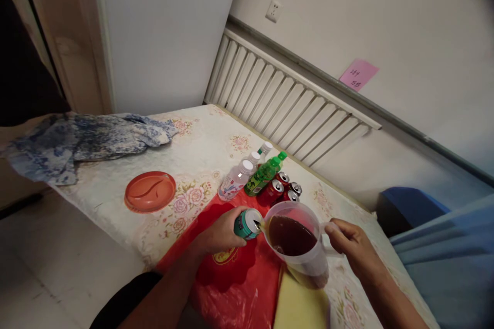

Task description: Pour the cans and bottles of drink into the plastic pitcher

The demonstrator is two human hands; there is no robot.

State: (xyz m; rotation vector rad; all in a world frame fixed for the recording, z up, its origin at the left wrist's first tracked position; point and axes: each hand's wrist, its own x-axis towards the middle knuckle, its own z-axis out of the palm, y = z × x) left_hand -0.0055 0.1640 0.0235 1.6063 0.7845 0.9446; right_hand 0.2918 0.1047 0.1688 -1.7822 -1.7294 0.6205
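Observation:
My left hand (222,231) is wrapped round a green drink can (244,224), tilted so that its opened top meets the lip of a clear plastic pitcher (322,262). A pale yellowish trace shows between the can's opening and the lip; its direction of flow I cannot tell. Dark brown liquid (292,235) fills much of the pitcher. My right hand (349,241) is closed on the pitcher's handle at the right. Beneath the can lies a red plastic sheet or bag (239,298) with a gold print, and beneath the pitcher a yellow flat item (301,303).
Behind the pitcher stand several red cans (271,192), a green bottle (263,176) and clear bottles with white caps (234,181). An orange divided plate (150,192) and a blue patterned cloth (116,136) lie on the flowered tablecloth (200,139). A radiator (285,97) lines the wall.

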